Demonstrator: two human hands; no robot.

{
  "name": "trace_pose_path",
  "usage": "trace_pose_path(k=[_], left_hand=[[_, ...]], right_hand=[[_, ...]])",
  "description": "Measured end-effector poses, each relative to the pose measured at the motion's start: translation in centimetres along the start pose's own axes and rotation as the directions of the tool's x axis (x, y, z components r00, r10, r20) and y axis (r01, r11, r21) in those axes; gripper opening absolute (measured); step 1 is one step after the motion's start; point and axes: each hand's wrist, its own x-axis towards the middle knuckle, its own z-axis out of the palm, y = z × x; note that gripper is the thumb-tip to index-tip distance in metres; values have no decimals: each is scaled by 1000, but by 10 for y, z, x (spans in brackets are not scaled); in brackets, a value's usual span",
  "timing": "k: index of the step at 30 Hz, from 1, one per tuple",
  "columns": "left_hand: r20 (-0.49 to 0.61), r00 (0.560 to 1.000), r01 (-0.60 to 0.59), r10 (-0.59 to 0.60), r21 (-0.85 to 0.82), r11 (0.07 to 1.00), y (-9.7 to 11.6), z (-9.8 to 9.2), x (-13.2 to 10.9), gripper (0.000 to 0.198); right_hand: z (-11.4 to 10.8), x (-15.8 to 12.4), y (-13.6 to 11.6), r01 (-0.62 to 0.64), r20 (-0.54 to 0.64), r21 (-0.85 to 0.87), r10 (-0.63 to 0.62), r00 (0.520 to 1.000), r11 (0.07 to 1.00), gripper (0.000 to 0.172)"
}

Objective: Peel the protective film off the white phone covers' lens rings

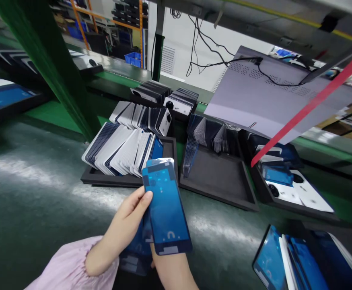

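My left hand [133, 209] pinches the left edge of a blue-filmed phone panel [168, 209], which is held upright at the centre, in front of the trays. Another panel edge shows just behind its top. My right forearm rises from the bottom edge behind the panel; that hand's fingers are mostly hidden. More dark blue panels [136, 245] hang below, beside my left wrist. Behind the hands, a black tray [112, 180] holds a fanned row of white and blue panels [124, 151].
A black tray [221, 177] with clear film sheets stands right of centre. Further right is a tray of white covers [308, 189]. Blue panels [302, 257] stand at the lower right. A green post [52, 68] and a red strap [308, 106] slant across the view.
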Motion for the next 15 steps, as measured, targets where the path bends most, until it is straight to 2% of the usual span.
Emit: trace_pose_path(k=[2, 5, 8, 10, 13, 15], left_hand=[[44, 999, -16, 12, 85, 996, 1, 8, -1, 35], [87, 996, -45, 28, 199, 979, -1, 16, -3, 38], [108, 993, -81, 50, 298, 951, -8, 23, -4, 40], [131, 989, -109, 66, 353, 929, -15, 29, -4, 41], [184, 980, -150, 81, 396, 906, -22, 40, -2, 38], [208, 975, -162, 81, 407, 899, -25, 45, -1, 32]], right_hand=[[-13, 4, -12, -22, 89, -36, 25, 996, 999, 24], [-42, 15, -39, -44, 163, -86, 58, 985, 995, 27], [-70, 23, -65, -50, 187, -97, 68, 980, 994, 48], [-83, 23, -75, -58, 234, -96, 79, 969, 994, 56], [-94, 15, -83, -94, 275, -158, 135, 952, 983, 52], [-104, 10, -88, -123, 218, -219, 172, 961, 968, 45]])
